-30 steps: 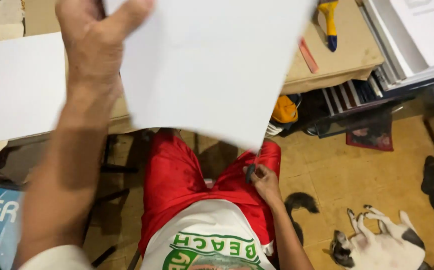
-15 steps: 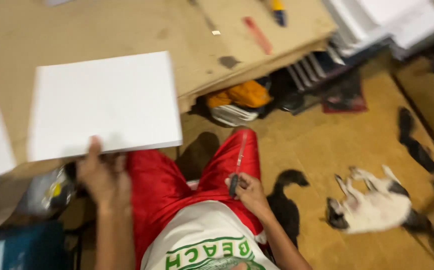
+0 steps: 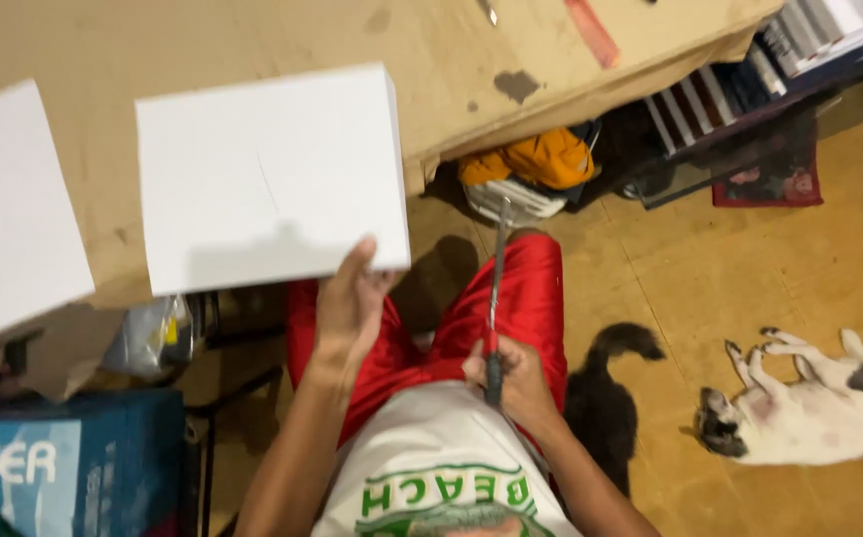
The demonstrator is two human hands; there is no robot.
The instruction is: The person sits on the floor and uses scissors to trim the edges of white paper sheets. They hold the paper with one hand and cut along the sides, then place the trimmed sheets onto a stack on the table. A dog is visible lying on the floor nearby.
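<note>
My left hand has its fingers closed on the near edge of a white square panel, thumb on the top face, the rest underneath where I cannot see them. The panel lies flat on the brown surface, its near edge hanging out past the surface's rim toward my lap.

My right hand is down by my thigh, well right of the panel and lower, fingers wrapped tight around the dark handle of a screwdriver. Its thin metal shaft points up and away from me, toward the surface's edge, and runs along my red shorts.

Left of the panel, a second white panel sits on the same surface, a narrow gap apart. Beyond the panel, at the far right of the surface, lies a flat red strip. Under the surface's edge, right of the panel, there is an orange and white bundle.

Down left of the panel stands a blue box. On the yellowish floor, well right of the panel, a white and black cat lies on its side, and a black cat sits just beside my right forearm.
</note>
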